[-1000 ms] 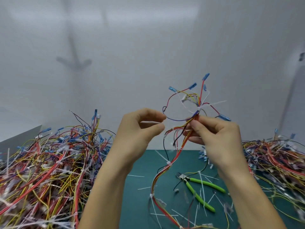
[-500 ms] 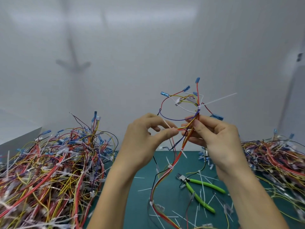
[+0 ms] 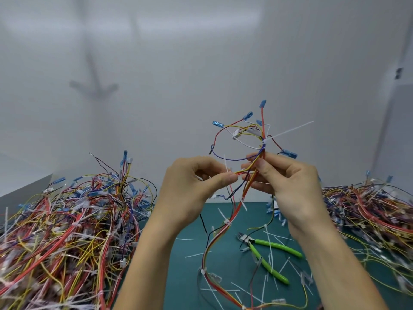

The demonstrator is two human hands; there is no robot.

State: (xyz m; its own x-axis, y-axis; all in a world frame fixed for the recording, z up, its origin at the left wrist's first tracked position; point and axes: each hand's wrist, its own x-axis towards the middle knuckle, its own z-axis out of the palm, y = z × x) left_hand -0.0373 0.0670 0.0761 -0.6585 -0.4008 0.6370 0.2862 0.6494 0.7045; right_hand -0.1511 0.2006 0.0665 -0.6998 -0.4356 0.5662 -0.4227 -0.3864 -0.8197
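I recorded the left hand (image 3: 190,189) pinching a loose cable tie (image 3: 226,163) between curled thumb and forefinger, upright along 12-to-6, just at 9 o'clock of the wire harness (image 3: 233,217) (trunk running 1-to-7), which the right hand (image 3: 290,186) gripped in curled fingers above the mat (image 3: 185,271).

Harness (image 3: 237,211) is up, upright: red, yellow, orange and blue wires cinched with white bands, blue terminals fanning out on top, tail curving down. Loose tie (image 3: 226,163), thin and white, stands near-upright just left.
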